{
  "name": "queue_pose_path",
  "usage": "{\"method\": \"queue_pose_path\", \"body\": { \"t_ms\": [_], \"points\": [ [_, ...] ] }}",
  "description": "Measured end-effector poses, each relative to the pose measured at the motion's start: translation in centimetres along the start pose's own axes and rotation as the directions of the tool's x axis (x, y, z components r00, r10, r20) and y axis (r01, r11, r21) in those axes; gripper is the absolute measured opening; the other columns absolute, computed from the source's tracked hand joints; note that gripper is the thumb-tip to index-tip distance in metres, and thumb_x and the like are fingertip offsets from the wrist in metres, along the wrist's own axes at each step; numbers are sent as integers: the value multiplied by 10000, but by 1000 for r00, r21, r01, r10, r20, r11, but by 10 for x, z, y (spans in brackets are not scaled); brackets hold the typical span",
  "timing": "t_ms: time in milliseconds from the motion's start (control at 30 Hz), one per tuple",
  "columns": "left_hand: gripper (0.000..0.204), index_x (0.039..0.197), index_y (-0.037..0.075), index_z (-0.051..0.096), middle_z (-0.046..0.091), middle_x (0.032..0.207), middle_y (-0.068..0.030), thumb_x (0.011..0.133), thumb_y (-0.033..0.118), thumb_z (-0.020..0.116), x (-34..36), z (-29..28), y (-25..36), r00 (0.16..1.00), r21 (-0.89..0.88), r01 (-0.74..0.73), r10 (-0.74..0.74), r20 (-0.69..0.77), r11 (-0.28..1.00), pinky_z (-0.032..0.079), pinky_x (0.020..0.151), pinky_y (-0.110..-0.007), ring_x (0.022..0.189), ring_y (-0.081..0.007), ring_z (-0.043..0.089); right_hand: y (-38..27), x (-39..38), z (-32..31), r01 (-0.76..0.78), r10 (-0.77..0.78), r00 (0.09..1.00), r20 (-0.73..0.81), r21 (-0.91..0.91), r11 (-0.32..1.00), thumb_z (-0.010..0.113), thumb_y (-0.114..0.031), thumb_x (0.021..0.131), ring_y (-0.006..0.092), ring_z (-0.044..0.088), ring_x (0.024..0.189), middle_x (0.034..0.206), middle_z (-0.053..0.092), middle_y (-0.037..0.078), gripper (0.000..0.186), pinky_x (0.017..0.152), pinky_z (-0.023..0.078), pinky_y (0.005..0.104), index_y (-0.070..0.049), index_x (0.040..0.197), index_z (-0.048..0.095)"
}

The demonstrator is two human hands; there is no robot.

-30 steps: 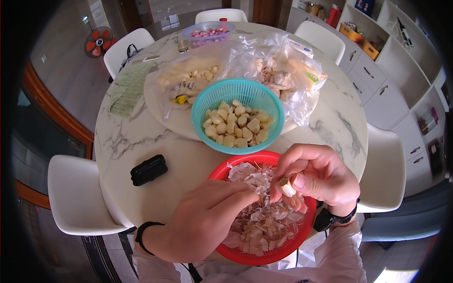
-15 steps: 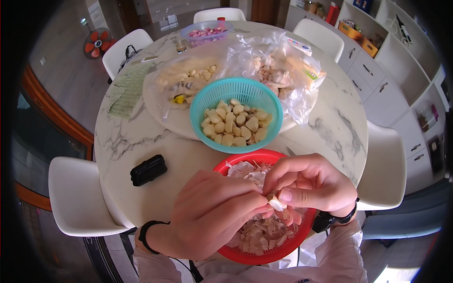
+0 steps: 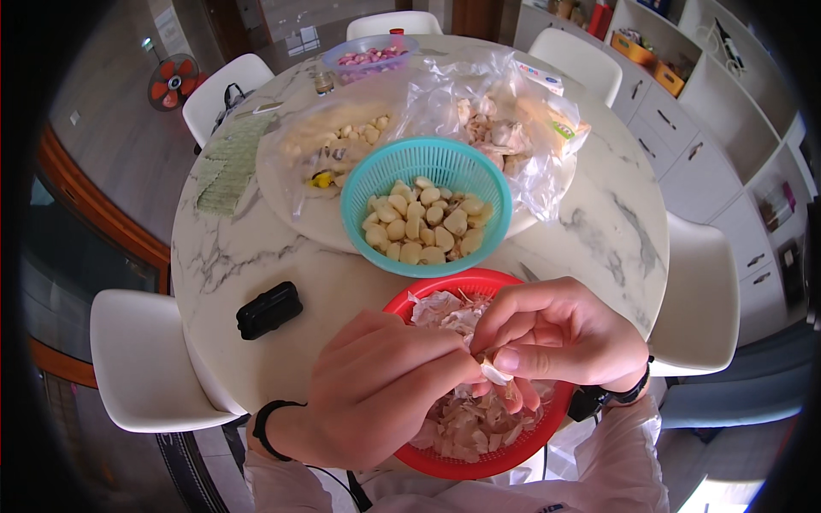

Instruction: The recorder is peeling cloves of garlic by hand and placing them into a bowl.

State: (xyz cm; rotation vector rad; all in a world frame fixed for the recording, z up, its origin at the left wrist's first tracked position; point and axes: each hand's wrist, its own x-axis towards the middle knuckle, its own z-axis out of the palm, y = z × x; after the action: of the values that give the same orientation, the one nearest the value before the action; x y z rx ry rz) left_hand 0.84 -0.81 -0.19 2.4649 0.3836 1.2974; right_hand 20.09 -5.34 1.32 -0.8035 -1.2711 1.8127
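Head view: left hand (image 3: 376,402) and right hand (image 3: 556,342) both pinch a small white garlic clove (image 3: 494,372) over the red round plastic basket (image 3: 428,295) at the desk's near edge.

The round marble counter (image 3: 599,231) carries a red basket (image 3: 428,301) under the grip, a teal basket (image 3: 368,184) beyond it, and a black case (image 3: 268,309) to its left.

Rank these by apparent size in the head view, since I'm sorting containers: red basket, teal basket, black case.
1. Red basket, though it is nearest the camera and partly hidden by hands, so unsure against the next.
2. Teal basket, looks close to it.
3. Black case, clearly smallest.
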Motion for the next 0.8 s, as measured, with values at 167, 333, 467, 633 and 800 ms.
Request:
{"method": "queue_pose_path", "body": {
  "t_ms": [167, 333, 467, 633, 800],
  "points": [
    [148, 706, 69, 624, 578, 737, -18, 585, 4, 679, 1, 1, 0, 999, 16, 37, -38, 33, 999, 399, 510, -260, 571, -167, 506, 1, 1, 1, -5, 5, 1000, -14, -42, 999, 502, -89, 868, 103, 578, 626, 811, 582, 77, 138, 502, 450, 196, 20, 953, 505],
    [175, 710, 61, 614, 572, 727, -18, 562, -19, 663, 0, 2, -3, 999, 14, 12, -13, 47, 1000, 406, 507, -263, 565, -175, 513, 1, 1, 1, -43, 41, 999, -26, -53, 998, 506, -88, 866, 106, 582, 640, 814, 580, 77, 141, 514, 455, 196, 25, 951, 509],
    [206, 733, 54, 598, 565, 720, -26, 556, -29, 664, 3, 1, -2, 998, -14, 4, -3, 70, 1000, 401, 494, -269, 564, -179, 516, 0, -1, -1, -12, 14, 1000, 17, -108, 994, 554, -30, 825, 101, 589, 700, 880, 571, 75, 169, 568, 474, 194, 39, 973, 511],
    [214, 738, 49, 582, 556, 718, -33, 558, -27, 669, 3, 2, -1, 998, 32, -4, 3, 55, 999, 393, 483, -272, 562, -179, 516, 3, 0, 2, 18, -23, 999, -49, -95, 995, 583, 30, 786, 100, 582, 801, 932, 562, 65, 212, 668, 488, 192, 45, 988, 523],
    [196, 728, 50, 571, 552, 714, -32, 573, -13, 673, 2, 1, 2, 999, 91, 6, -10, 49, 996, 392, 484, -272, 571, -181, 518, 7, 2, -1, 168, -179, 978, -109, -98, 981, 569, 32, 794, 127, 581, 863, 961, 577, 95, 267, 688, 499, 221, 43, 1057, 522]
  ]
}}
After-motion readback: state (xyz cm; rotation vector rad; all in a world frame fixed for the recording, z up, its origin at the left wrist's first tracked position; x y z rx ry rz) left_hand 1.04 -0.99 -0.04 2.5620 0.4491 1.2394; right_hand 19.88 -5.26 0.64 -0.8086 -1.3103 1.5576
